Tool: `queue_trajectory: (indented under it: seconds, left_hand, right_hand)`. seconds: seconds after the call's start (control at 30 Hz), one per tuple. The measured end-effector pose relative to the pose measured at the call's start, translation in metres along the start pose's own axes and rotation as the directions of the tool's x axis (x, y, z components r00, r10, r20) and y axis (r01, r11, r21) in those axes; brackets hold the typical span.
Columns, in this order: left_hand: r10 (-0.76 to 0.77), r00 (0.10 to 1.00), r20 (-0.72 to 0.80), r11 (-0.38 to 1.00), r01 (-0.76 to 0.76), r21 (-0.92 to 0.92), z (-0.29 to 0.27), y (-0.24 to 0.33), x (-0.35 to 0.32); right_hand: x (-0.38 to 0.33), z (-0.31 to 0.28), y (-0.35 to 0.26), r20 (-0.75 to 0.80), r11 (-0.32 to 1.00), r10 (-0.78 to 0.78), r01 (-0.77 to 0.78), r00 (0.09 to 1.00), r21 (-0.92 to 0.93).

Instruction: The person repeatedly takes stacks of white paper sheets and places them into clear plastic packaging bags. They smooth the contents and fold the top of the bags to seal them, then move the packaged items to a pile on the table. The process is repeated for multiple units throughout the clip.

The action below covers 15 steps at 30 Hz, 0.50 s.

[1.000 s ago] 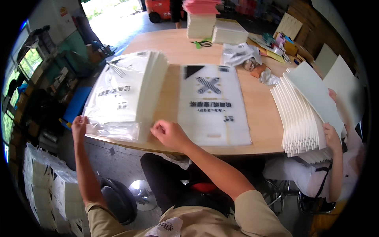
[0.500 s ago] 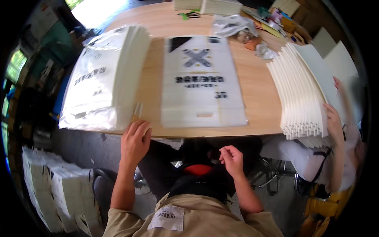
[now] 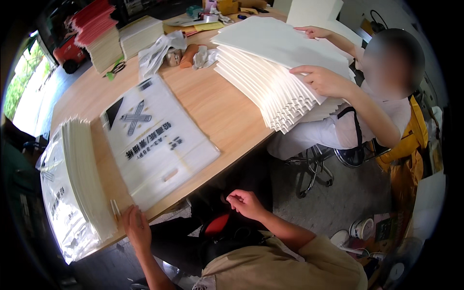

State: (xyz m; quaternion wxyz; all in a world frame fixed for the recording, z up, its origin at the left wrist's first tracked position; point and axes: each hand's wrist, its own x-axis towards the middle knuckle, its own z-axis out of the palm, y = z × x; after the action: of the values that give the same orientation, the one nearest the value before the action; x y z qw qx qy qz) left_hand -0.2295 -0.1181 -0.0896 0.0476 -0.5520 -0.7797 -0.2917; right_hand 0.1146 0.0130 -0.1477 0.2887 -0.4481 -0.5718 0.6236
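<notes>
My left hand (image 3: 137,227) rests on the near table edge, its fingers lying over the top and holding nothing. Beside its fingertips are two thin white sticks with tan ends (image 3: 115,209). To its left, a thick stack of white sheets in clear plastic (image 3: 63,188) reaches the edge. A flat pile of clear printed plastic bags (image 3: 154,145), with a crossed-pencil picture and a cut-out handle, lies to its right. Over my lap hovers my right hand (image 3: 245,203), fingers curled in, with nothing visible in them.
At the right a seated person rests both hands (image 3: 324,81) on a fanned pile of white sheets (image 3: 261,72). Scissors with green on them (image 3: 115,70), crumpled white plastic (image 3: 162,50) and an orange-brown roll-shaped item (image 3: 189,56) lie farther back. Red-topped paper stacks (image 3: 99,41) stand at the far left.
The view has swung to the right, showing more of the seated person, whose hand now lies over the fanned pile. My left hand stays at the table edge; my right stays over my lap.
</notes>
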Motion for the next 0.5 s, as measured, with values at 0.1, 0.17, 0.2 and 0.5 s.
queue_trajectory:
  seconds: [0.1,0.17,0.2,0.5]
  left_hand:
    - [0.041,0.999,0.001,0.998,-0.041,-0.045,0.012,0.003,0.014]
    - [0.072,0.997,0.002,0.995,-0.072,-0.07,0.022,0.0,0.025]
    - [0.089,0.996,-0.001,0.992,-0.089,-0.088,0.03,-0.003,0.029]
    - [0.082,0.996,0.018,0.983,-0.078,-0.166,0.045,-0.005,0.033]
  right_hand:
    - [0.0,-0.001,-0.01,-0.014,1.0,-0.021,0.021,1.0,-0.021]
    - [0.002,-0.001,-0.011,-0.021,0.999,-0.046,0.046,0.999,-0.008]
    - [0.002,0.0,-0.006,-0.032,0.998,-0.06,0.06,0.998,0.006]
    - [-0.011,-0.013,-0.004,-0.083,0.989,-0.111,0.101,0.99,-0.11]
